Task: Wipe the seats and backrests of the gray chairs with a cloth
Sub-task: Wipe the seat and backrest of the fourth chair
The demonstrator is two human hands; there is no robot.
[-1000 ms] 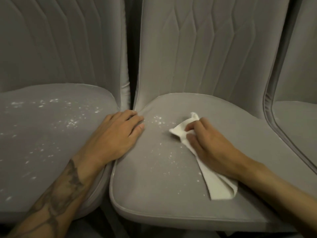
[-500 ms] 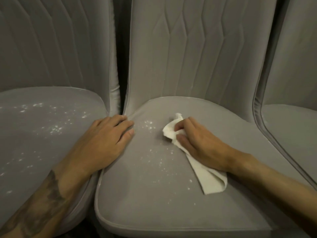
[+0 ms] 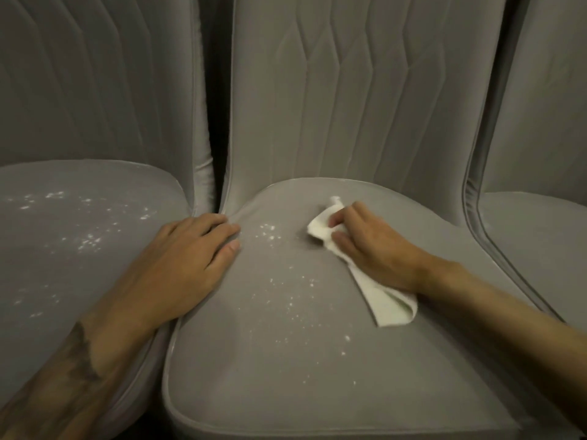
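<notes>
Three gray padded chairs stand side by side. The middle seat (image 3: 286, 369) carries scattered white specks, thickest near its back left. My right hand (image 3: 371, 249) presses a folded white cloth (image 3: 386, 304) onto the middle seat, fingers curled over the cloth's far end, its other end trailing toward me under the wrist. My left hand (image 3: 187, 265) rests flat on the middle seat's left edge, fingers straight, holding nothing. The middle backrest (image 3: 349, 90) has stitched vertical lines.
The left chair's seat (image 3: 79, 249) is dusted with many white specks. The right chair's seat (image 3: 540, 242) shows at the frame's edge behind a curved dark-piped rim. A narrow dark gap (image 3: 216, 122) separates the left and middle backrests.
My right hand and the cloth have slid a little toward the back right of the middle seat, away from the specks. The left hand stays on the seat's edge. The view shifted slightly.
</notes>
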